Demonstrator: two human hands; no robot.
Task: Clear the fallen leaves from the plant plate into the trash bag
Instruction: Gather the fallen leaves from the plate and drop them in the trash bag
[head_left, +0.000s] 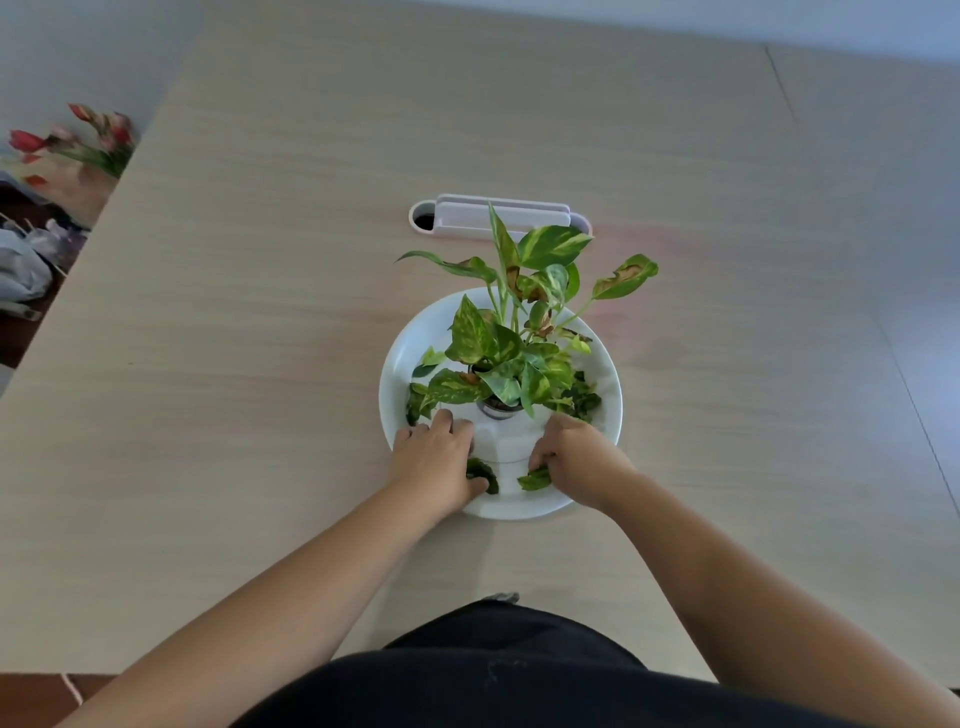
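Head view, read left to right. Red flowers (78, 137) and crumpled bags (23, 265) off the left edge of the pale wooden bench (260, 312); trash bag not identified with certainty. White plate (397, 358) at bench centre, small potted plant (511, 338) upright on it. Loose leaves (417, 402) on the plate's left side, under the foliage; more heaped at the right (586, 400). Left hand (434, 460) palm down on the plate's near-left part, fingers (444, 418) loosely spread, thumb resting on a dark leaf (483, 474); actual grip on it cannot be told. Right hand (574, 460) on the near-right part, fingers curled shut, pinching a green leaf (535, 479) against the plate. White cable slot cover (498, 214) set in the bench behind the plant.
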